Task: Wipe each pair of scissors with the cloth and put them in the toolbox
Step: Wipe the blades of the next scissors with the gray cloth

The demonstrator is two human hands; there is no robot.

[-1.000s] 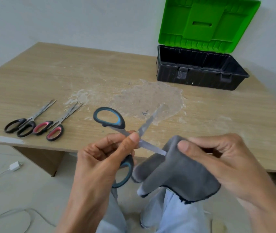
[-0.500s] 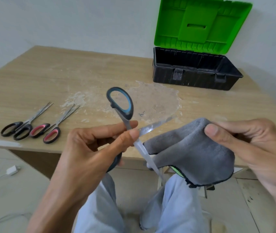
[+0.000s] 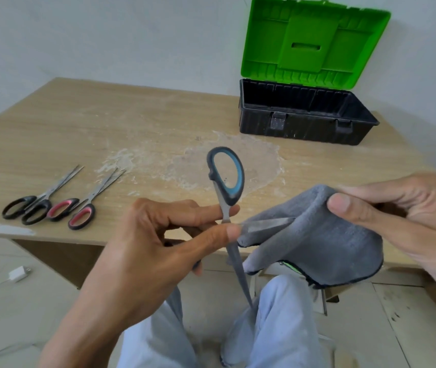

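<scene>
So I've got the blue-handled scissors (image 3: 239,181) up in the air, in front of the toolbox (image 3: 304,123) and a bit to its left, off the near edge of the table (image 3: 105,123). My left hand (image 3: 158,248) pinches them right at the pivot, thumb and forefinger closed on the metal. They're spread open, with one blade pointing down at my knees and the other poking sideways into the grey cloth (image 3: 317,243). My right hand (image 3: 397,221) has the cloth bunched up, thumb pressed on the fold. Handling-wise I'd guess they're light and stiff, but bare steel is slick and the edges bite, so the pivot or the rubbery loops are the safe spots to hold, and the floppy cloth wraps a blade easily. Count: three pairs total. That's this one, plus a black-handled pair (image 3: 29,208) and a red-handled pair (image 3: 78,213) lying side by side on the table, well left of the toolbox. One cloth, one toolbox, green lid (image 3: 312,38) up, and I can't see any scissors inside it.
</scene>
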